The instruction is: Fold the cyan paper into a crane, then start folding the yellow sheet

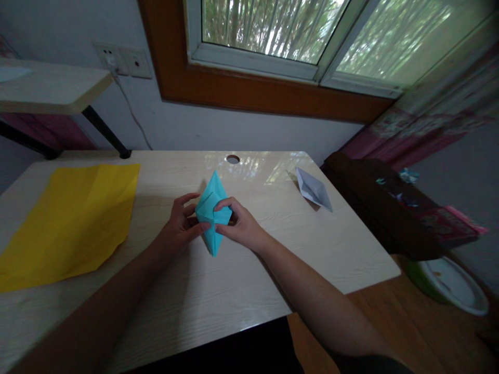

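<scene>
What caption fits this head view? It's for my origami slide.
Both hands, left hand and right hand, pinch a folded blue paper over the table.

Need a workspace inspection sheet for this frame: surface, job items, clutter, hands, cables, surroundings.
Surface: pale wood-grain desk, glossy, with a round hole near the far edge.
Job's things: folded turquoise paper, diamond-shaped, at desk centre.
Clutter: creased yellow sheet lying flat at left; small white folded paper at right.
Grippers: left hand and right hand both pinch the turquoise paper.
Cables: white cable hangs from the wall socket.
Surroundings: window above; shelf at left; dark box and green-rimmed dish at right.
</scene>
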The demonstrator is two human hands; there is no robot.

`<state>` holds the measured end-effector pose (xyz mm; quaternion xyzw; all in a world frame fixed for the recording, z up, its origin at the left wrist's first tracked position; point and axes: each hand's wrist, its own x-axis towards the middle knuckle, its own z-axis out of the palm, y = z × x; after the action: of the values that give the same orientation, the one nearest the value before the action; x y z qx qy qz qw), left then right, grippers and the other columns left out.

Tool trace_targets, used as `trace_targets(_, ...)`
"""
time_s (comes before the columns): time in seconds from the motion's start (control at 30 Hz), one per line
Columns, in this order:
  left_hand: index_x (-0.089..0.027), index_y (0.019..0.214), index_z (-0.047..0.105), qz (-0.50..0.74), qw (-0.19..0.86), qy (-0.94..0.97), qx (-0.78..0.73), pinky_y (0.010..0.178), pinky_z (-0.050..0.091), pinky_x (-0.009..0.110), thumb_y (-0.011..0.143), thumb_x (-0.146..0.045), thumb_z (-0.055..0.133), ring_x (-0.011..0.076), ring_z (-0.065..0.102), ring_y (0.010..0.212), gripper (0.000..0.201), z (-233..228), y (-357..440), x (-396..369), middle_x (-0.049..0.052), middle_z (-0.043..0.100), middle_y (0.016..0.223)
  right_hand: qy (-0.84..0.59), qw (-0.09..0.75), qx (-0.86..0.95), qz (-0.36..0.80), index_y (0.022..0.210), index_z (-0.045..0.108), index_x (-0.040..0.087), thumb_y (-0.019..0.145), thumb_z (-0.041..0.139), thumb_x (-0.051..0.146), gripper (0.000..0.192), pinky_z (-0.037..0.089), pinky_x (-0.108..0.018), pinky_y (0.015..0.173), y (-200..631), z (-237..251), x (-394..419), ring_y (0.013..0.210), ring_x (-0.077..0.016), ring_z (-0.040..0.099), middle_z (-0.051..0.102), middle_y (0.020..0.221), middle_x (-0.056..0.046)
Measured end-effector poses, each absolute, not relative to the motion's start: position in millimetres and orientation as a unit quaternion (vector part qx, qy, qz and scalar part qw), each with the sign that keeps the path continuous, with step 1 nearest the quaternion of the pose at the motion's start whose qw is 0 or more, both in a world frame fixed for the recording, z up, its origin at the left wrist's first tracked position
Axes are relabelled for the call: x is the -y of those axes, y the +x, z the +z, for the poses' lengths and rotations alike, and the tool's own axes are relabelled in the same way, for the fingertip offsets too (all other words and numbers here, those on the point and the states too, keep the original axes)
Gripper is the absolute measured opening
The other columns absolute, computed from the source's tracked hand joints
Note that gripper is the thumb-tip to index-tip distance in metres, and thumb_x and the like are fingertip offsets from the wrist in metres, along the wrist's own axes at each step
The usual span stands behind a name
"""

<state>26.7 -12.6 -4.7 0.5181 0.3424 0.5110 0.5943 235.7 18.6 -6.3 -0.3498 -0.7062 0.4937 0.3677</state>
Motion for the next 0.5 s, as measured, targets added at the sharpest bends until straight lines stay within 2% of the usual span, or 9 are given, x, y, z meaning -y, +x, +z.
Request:
trace_targets(0.1,-0.029,0.127,0.048,0.494,0.569,0.55,-0.359,0.07,0.057,0.024,0.087,-0.029,0.076,0.0136,0.07,0.085,0.048,-4.0,26.3,13.0,0.001,0.069,0.111,-0.345,0.364,0.703,0.504,0.109,0.056,0.024,0.081,0.077,0.034,0.036,0.041,-0.024,0.059,236.1,-6.1,-18.3,0.069,-0.0128,0.049,0.052,0.084,0.002)
trace_targets(0.27,-0.024,0.11,0.06,0.45,0.524,0.59,-0.418,0.066,0.052,0.024,0.09,-0.035,0.07,0.0135,0.065,0.077,0.025,-5.4,22.1,11.0,-0.001,0.067,0.093,-0.328,0.37,0.701,0.514,0.113,0.055,0.025,0.086,0.074,0.041,0.037,0.041,-0.024,0.06,237.2,-8.3,-18.2,0.069,-0.0128,0.048,0.051,0.086,0.002)
trace_targets(0.4,-0.022,0.095,0.058,0.442,0.499,0.593,-0.452,0.061,0.047,0.025,0.086,-0.038,0.072,0.0137,0.06,0.069,0.023,-8.0,20.3,9.3,-0.003,0.062,0.08,-0.331,0.356,0.707,0.513,0.116,0.054,0.025,0.088,0.073,0.045,0.039,0.04,-0.024,0.06,237.4,-11.0,-18.6,0.068,-0.0125,0.048,0.051,0.085,0.003)
trace_targets(0.5,-0.023,0.09,0.054,0.443,0.492,0.584,-0.47,0.059,0.046,0.024,0.085,-0.039,0.072,0.0134,0.057,0.066,0.025,-7.0,20.9,9.5,-0.005,0.058,0.076,-0.331,0.349,0.713,0.511,0.118,0.053,0.026,0.088,0.072,0.047,0.041,0.039,-0.024,0.059,237.2,-12.0,-18.4,0.066,-0.0122,0.047,0.051,0.082,0.004)
